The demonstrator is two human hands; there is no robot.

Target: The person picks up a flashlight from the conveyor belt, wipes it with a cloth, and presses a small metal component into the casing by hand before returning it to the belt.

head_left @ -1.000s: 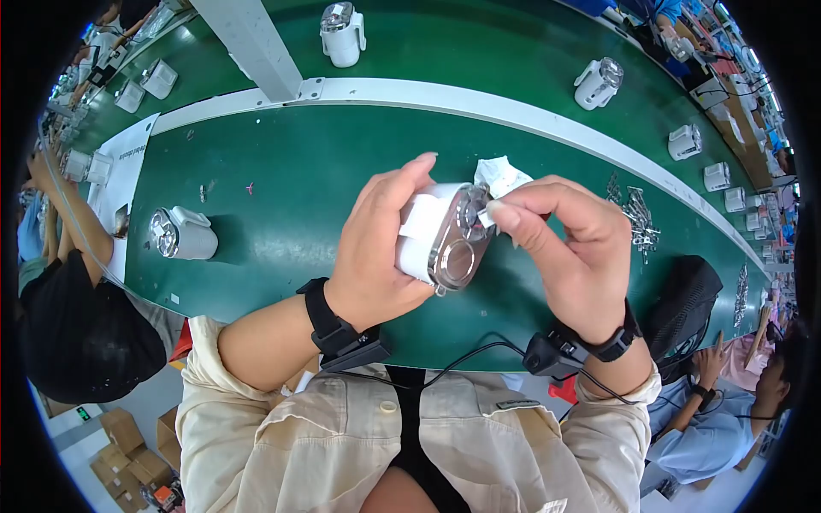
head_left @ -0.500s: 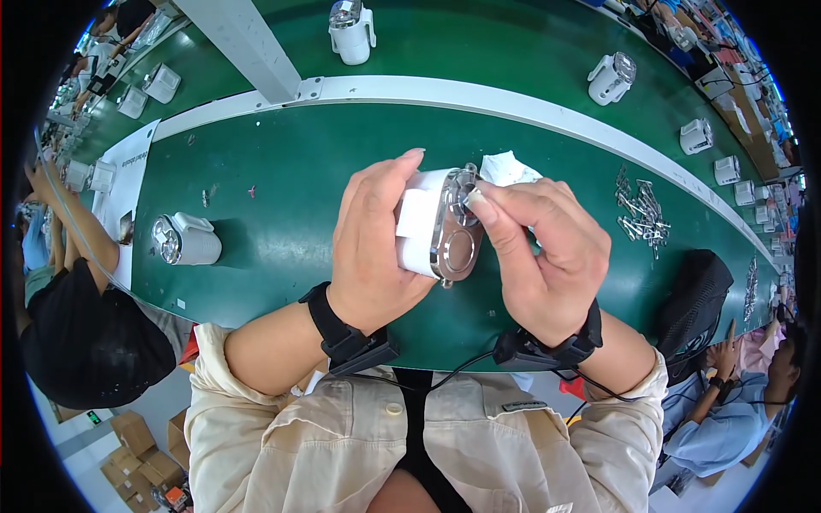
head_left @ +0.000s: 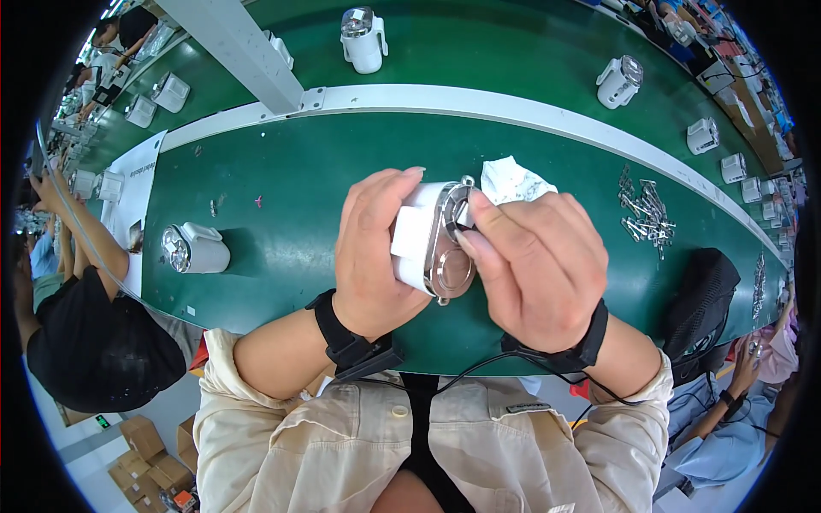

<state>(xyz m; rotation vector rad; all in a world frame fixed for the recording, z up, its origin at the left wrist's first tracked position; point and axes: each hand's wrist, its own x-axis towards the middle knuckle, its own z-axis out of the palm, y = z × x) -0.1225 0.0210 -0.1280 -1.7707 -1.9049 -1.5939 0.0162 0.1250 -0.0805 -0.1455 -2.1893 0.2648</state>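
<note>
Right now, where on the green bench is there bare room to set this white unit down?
Bare green mat lies between the white cylindrical unit lying on its side and the left hand. Right of the right hand it is tighter: a crumpled white cloth and a pile of small metal clips.

We note the lamp housing held between our hands above the counter; a second housing lies left, screws right, a cloth behind.

green bench | white lamp unit lying left | crumpled white cloth centre | metal clips right
</note>
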